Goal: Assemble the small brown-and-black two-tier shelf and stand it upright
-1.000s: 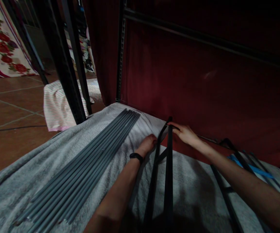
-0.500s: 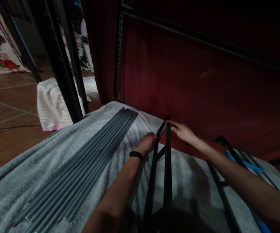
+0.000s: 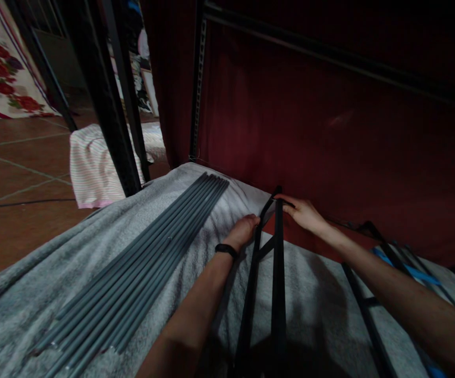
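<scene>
A black metal frame [image 3: 278, 273] with two long bars and a short crosspiece stretches away from me over the grey cloth. Near its far end, my left hand [image 3: 247, 229] is closed around the left bar, a black band on its wrist. My right hand [image 3: 301, 211] pinches the far end of the frame from the right, thumb and fingers at the tip of the right bar. To the left of my left hand, several grey tubes [image 3: 148, 257] lie side by side on the cloth. The near end of the frame is in dark shadow.
Grey cloth [image 3: 113, 236] covers the surface under everything. A dark red curtain [image 3: 290, 121] hangs behind a black rack post [image 3: 198, 94]. At right lies another black frame [image 3: 369, 320] near a blue strap [image 3: 420, 273]. A striped cloth [image 3: 93, 168] is at left.
The whole view has shifted slightly, so everything sits a little further right. Both hands keep the same hold on the black frame.
</scene>
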A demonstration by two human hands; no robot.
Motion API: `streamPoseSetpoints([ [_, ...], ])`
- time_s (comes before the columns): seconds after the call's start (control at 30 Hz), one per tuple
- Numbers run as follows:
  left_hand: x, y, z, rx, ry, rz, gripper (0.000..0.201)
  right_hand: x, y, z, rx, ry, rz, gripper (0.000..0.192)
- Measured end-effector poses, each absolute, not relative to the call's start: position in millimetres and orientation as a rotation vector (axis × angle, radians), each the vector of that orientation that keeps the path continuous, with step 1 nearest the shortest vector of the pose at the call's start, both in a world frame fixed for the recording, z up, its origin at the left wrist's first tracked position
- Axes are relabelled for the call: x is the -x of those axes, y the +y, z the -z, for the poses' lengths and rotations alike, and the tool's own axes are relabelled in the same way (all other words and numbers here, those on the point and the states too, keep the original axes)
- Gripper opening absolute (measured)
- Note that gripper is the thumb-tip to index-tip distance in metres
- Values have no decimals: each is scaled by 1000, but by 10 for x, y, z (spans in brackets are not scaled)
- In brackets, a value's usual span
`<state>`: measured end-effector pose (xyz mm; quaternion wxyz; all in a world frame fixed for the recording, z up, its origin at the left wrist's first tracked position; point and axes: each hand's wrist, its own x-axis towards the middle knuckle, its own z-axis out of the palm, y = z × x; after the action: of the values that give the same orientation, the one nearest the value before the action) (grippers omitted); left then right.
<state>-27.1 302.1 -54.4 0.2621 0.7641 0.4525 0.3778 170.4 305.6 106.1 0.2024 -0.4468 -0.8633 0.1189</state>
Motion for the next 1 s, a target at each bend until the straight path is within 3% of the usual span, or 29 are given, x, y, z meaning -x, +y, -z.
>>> streamPoseSetpoints([
  [0.47,261,3040,537,-2085,1222,-1087,23,-1709,3059,-1053,1236,-2407,-303,41],
  [0.6,300,3084,548,-2008,1301,-1026,13,-1714,3059,-1054,1244,-2409,-308,40],
  [1.0,292,3119,610,-2124,1286,-1032,16,-1685,3027,-1080,1256,-2403,-299,41],
])
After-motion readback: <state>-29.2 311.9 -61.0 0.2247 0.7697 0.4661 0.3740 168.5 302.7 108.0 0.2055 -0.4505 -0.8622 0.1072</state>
